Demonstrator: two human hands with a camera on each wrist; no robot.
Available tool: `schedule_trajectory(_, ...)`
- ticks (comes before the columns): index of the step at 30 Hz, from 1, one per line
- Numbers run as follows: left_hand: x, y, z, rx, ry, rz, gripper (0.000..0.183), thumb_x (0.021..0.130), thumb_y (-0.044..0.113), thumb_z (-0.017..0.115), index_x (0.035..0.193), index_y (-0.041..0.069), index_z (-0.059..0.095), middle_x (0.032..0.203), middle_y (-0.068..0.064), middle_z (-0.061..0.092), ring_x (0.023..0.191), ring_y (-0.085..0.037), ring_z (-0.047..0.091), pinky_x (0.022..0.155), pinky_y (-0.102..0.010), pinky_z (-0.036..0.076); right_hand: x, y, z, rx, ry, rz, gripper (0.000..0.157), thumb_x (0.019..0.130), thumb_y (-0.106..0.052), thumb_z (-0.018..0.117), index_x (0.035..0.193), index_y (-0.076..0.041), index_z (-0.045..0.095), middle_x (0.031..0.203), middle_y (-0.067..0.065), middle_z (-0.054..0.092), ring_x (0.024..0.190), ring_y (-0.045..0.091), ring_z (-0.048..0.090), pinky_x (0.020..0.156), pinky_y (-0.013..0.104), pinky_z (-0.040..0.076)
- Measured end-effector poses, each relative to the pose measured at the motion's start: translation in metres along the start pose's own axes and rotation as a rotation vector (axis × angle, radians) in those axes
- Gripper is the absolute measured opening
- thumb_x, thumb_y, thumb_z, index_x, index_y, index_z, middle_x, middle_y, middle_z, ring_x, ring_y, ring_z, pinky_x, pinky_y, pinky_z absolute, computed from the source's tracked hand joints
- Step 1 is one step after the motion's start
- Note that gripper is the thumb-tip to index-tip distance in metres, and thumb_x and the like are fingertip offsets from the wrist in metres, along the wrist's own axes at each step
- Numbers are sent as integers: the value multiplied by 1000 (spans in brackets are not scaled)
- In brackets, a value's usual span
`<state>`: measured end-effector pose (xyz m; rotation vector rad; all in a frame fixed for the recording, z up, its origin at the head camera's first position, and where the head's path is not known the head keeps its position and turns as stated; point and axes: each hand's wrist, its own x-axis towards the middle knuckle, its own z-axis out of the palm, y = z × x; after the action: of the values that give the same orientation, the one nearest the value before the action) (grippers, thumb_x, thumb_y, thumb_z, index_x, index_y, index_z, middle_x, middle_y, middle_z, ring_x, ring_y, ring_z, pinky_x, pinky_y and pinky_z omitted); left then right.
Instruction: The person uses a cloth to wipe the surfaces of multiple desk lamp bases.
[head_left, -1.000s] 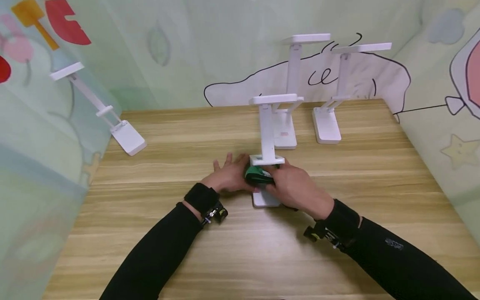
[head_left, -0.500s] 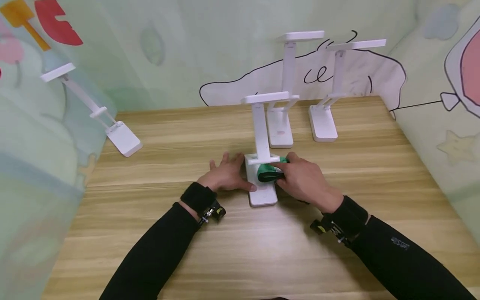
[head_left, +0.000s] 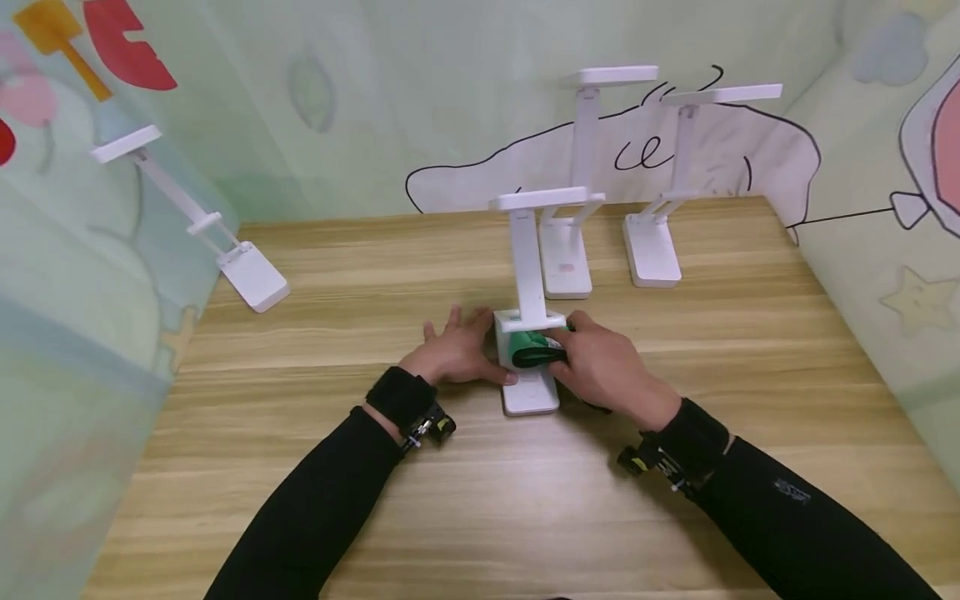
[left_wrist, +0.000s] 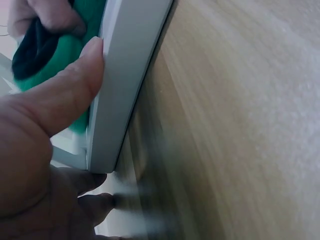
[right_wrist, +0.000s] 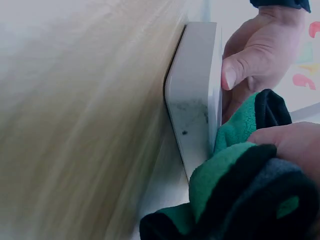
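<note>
A white folding desk lamp (head_left: 529, 397) stands at the middle of the table, arm raised and flat head on top. My left hand (head_left: 459, 352) holds its base from the left: the thumb (left_wrist: 72, 90) lies on the top edge, and the other fingers spread around the far corner. My right hand (head_left: 606, 360) grips a bunched green cloth (head_left: 528, 343) with dark edging, pressed against the top of the base behind the thumb. In the right wrist view, dark smudges mark the side of the lamp base (right_wrist: 192, 112), and folds of cloth hang over its near end.
Two more white desk lamps, one behind the middle lamp (head_left: 566, 271) and one to its right (head_left: 652, 254), stand near the back edge. Another lamp (head_left: 255, 275) stands at the back left. Printed fabric walls (head_left: 337, 100) enclose the wooden table (head_left: 360, 292).
My right hand has drawn the cloth rightward across the lamp base, away from my left hand, then slightly back left. The left hand stays at the base.
</note>
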<state>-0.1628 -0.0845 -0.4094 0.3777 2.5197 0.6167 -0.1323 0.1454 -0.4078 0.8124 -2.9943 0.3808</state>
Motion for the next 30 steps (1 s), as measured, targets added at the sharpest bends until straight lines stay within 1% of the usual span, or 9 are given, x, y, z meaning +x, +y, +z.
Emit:
schedule_trajectory(4,0,1,0,13,-14,4,116,71,62,74,156,16,11,163,-2,9,144,-34,-13,108,-71,-9,-15,6,-6,35,-66,-107,52,82,-24,71,132,-17,61,101,11,53,73,16,52,59,33,49)
schedule_trajectory(7,0,2,0,23,-21,-3,115,72,63,73,156,16,10,163,-2,8,144,-33,-13,108,-71,-9,-21,12,-10,87,-122,-205,52,81,-22,72,132,-22,61,104,9,53,76,15,53,64,31,49)
schedule_trajectory(9,1,2,-1,24,-23,-4,115,72,63,72,156,15,10,163,-2,8,144,-34,-13,108,-71,-9,-22,15,-13,102,-133,-236,50,80,-21,73,129,-25,63,105,7,54,77,14,53,65,31,48)
schedule_trajectory(17,2,1,-1,8,-6,-8,117,70,63,75,156,14,11,163,-2,12,145,-33,-11,109,-70,-8,8,14,1,5,-7,-156,40,83,-20,67,123,-13,65,96,10,50,74,19,48,56,34,45)
schedule_trajectory(19,2,-1,0,14,-3,-12,117,71,62,75,156,14,11,163,-3,12,145,-33,-10,109,-70,-7,9,15,2,45,-31,-173,43,83,-19,67,126,-16,64,98,11,50,75,20,48,59,34,46)
schedule_trajectory(21,2,-1,0,9,-4,-11,117,71,61,75,156,14,10,163,-3,11,145,-32,-11,109,-70,-8,4,19,-1,137,-102,-196,51,82,-17,69,132,-20,61,102,10,51,78,19,50,63,34,47)
schedule_trajectory(25,2,-1,0,-8,-10,-11,117,72,62,74,156,14,9,163,-3,10,145,-32,-12,109,-69,-10,-6,32,-12,317,-237,-196,49,78,-12,71,125,-26,66,108,4,54,84,17,52,69,31,46)
schedule_trajectory(27,2,-1,0,-18,-8,-9,117,71,62,74,156,14,10,163,-3,10,144,-33,-12,108,-69,-10,-6,36,-15,325,-232,-189,46,77,-12,70,121,-25,68,107,3,55,84,17,53,69,32,46)
schedule_trajectory(30,2,-1,0,-17,-4,-7,116,71,62,75,156,15,11,163,-3,11,145,-33,-11,108,-70,-10,1,37,-11,227,-147,-174,40,80,-15,67,119,-21,69,106,5,54,80,19,53,65,33,46)
